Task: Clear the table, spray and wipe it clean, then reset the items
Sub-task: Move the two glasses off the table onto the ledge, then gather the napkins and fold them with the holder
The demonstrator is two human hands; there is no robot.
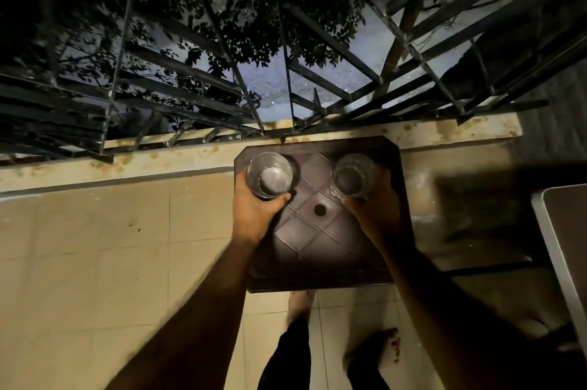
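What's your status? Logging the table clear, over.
Left hand grips left glass; right hand grips right glass. Both over the table. Nothing else on top, nothing in the way.

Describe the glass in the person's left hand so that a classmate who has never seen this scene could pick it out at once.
Find the small dark brown table against the railed ledge. Two clear glasses are over its far end, one in each hand. Yours is the glass at the far left corner, gripped by the left hand; the other glass is blurred, in the right hand.
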